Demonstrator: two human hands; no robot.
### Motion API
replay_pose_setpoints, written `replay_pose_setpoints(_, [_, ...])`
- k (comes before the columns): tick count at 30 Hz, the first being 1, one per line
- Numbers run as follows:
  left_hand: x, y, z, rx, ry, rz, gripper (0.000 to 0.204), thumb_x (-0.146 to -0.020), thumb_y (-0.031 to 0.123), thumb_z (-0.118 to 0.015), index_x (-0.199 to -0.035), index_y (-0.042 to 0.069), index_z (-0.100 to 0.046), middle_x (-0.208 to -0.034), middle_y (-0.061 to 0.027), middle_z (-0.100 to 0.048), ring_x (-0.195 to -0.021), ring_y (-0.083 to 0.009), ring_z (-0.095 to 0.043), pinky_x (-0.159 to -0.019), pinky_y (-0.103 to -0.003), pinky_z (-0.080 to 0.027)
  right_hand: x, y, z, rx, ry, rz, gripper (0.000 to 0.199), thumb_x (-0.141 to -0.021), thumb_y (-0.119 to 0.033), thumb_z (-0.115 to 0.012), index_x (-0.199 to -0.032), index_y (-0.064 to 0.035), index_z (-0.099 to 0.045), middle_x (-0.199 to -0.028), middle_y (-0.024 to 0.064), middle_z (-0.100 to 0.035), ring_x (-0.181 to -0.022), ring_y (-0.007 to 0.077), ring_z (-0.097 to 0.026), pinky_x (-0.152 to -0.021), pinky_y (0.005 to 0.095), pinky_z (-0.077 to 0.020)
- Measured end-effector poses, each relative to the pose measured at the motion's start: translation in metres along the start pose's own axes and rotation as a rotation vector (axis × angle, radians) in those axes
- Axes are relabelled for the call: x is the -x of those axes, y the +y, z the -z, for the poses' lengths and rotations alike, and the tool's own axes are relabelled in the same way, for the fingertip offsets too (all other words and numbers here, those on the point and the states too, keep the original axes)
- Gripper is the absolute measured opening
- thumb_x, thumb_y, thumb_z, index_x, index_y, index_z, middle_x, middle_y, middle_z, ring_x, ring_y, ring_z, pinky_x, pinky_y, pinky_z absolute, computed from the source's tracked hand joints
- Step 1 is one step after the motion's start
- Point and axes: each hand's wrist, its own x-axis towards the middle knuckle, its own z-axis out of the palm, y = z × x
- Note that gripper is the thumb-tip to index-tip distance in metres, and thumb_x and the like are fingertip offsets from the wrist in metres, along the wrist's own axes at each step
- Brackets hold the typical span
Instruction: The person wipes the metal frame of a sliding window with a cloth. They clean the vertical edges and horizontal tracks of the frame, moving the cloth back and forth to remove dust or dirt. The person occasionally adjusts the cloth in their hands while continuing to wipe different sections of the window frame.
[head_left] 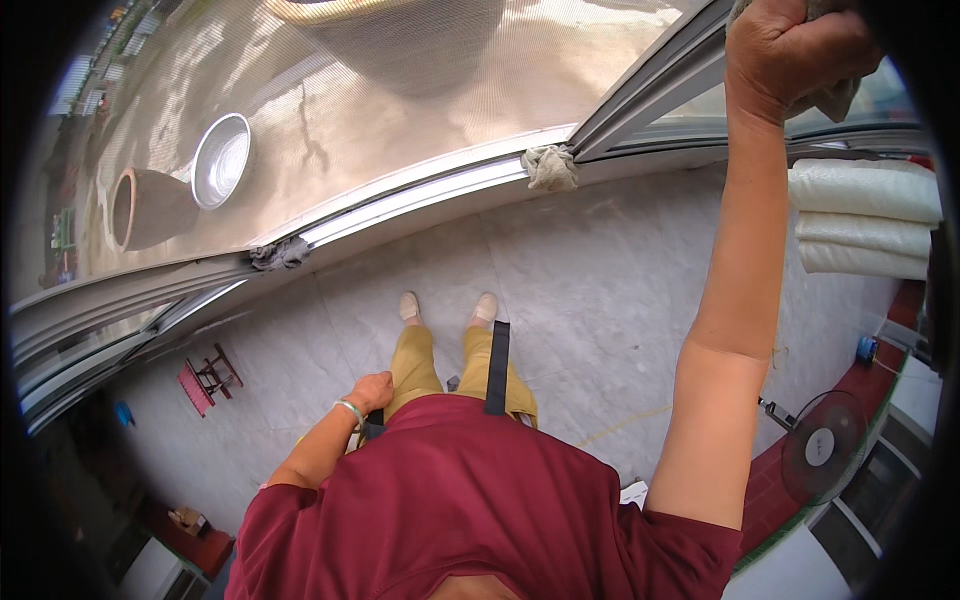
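My right arm reaches up to the far right, where my right hand (790,60) is closed round a grey cloth (838,98) in front of a sliding window pane. Part of the cloth sticks out below the fingers, and the rest is hidden by the hand. Down by my hip, next to my mustard trousers, my left hand (372,391) is curled closed; whatever it holds, if anything, is hidden. A crumpled beige rag (551,168) lies on the window track (420,200). Further left along the track sits a crumpled grey rag (281,254).
A mesh screen fills the window; beyond it are a metal basin (221,161) and a clay pot (150,208). Folded white bedding (865,215) is stacked at right, above a standing fan (822,447). A small red stool (208,380) stands on the tiled floor (560,270) at left.
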Motion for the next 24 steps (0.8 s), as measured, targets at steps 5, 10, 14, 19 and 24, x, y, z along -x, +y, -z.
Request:
replay_pose_setpoints(5, [0.049, -0.039, 0.015, 0.360, -0.556, 0.039, 0.027, -0.083, 0.018, -0.057, -0.104, 0.005, -0.068, -0.099, -0.0118, -0.072, -0.091, -0.0248, -0.067, -0.084, -0.034, -0.051, 0.037, -0.066, 0.042, -0.133, -0.235, -0.253, 0.074, -0.096, -0.025, -0.055, -0.153, 0.0056, -0.018, -0.152, 0.0298, -0.025, -0.137, 0.0467, -0.030, -0.113, 0.0526, -0.0247])
replay_pose_setpoints(10, [0.103, -0.117, -0.014, 0.892, -0.642, -0.032, 0.031, -0.085, 0.019, -0.064, -0.110, 0.002, -0.067, -0.102, -0.0041, -0.071, -0.093, -0.0129, -0.062, -0.084, -0.030, -0.049, 0.117, -0.115, 0.069, -0.117, -0.365, -0.445, 0.071, -0.097, -0.019, -0.051, -0.153, 0.0043, -0.014, -0.154, 0.0304, -0.020, -0.141, 0.0464, -0.026, -0.116, 0.0524, -0.0218])
replay_pose_setpoints(14, [0.102, -0.141, 0.044, 0.551, -0.459, -0.225, 0.032, -0.086, 0.024, -0.062, -0.112, 0.005, -0.066, -0.103, -0.0076, -0.071, -0.093, -0.0167, -0.063, -0.085, -0.031, -0.049, 0.199, -0.166, 0.097, 0.047, -0.456, -0.642, 0.072, -0.098, -0.022, -0.051, -0.153, 0.0047, -0.013, -0.154, 0.0304, -0.019, -0.139, 0.0461, -0.029, -0.114, 0.0525, -0.0275])
replay_pose_setpoints(19, [0.099, -0.180, 0.094, 0.349, -0.466, -0.073, 0.034, -0.086, 0.032, -0.062, -0.111, 0.009, -0.065, -0.099, -0.0112, -0.070, -0.091, -0.0212, -0.063, -0.083, -0.034, -0.049, 0.194, -0.186, 0.096, 0.214, -0.527, -0.782, 0.071, -0.091, -0.013, -0.055, -0.150, 0.0038, -0.020, -0.151, 0.0299, -0.028, -0.129, 0.0464, -0.037, -0.107, 0.0505, -0.0321])
replay_pose_setpoints(24, [0.063, -0.281, 0.126, 0.322, -0.603, -0.111, 0.027, -0.086, 0.029, -0.063, -0.102, 0.007, -0.064, -0.089, -0.0069, -0.068, -0.084, -0.0169, -0.059, -0.078, -0.033, -0.048, 0.187, -0.232, 0.101, 0.216, -0.586, -1.139, 0.065, -0.086, -0.003, -0.053, -0.147, -0.0005, -0.030, -0.150, 0.0223, -0.036, -0.128, 0.0446, -0.039, -0.108, 0.0500, -0.0307])
